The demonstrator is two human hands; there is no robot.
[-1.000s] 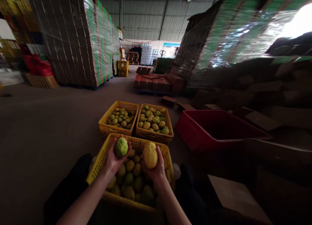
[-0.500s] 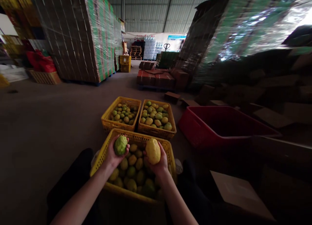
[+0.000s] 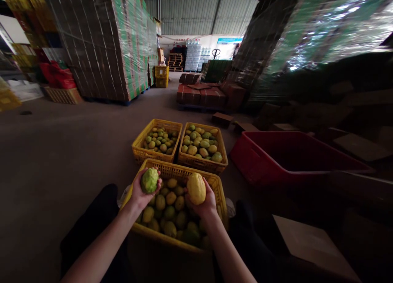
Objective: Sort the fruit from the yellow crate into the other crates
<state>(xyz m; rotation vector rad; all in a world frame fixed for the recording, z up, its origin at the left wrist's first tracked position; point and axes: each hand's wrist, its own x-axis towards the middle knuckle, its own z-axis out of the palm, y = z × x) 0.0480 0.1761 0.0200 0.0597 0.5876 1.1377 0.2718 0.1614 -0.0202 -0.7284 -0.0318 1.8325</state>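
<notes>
My left hand (image 3: 141,195) is wrapped round a bumpy green guava (image 3: 150,180), held above the left side of the near yellow crate (image 3: 219,189). In my right hand (image 3: 208,199) lies a larger yellow guava (image 3: 196,188) with a ridged skin, over the right side of the same crate. Fingers curl round both fruits, with their upper faces toward me. Below the hands, several green and yellow guavas (image 3: 170,198) fill the crate, partly hidden by my forearms.
Beyond the near crate stand two more yellow crates of fruit, a left one (image 3: 138,152) and a right one (image 3: 223,158). A red bin (image 3: 258,162) is at the right, near a cardboard piece (image 3: 310,242). Wrapped box stacks (image 3: 92,50) and flat brown bundles (image 3: 199,97) stand farther back.
The view has shifted a little, so the crates and bin appear slightly farther right. Both hands keep hold of the same guavas; the yellow one looks slightly tilted compared with before.
</notes>
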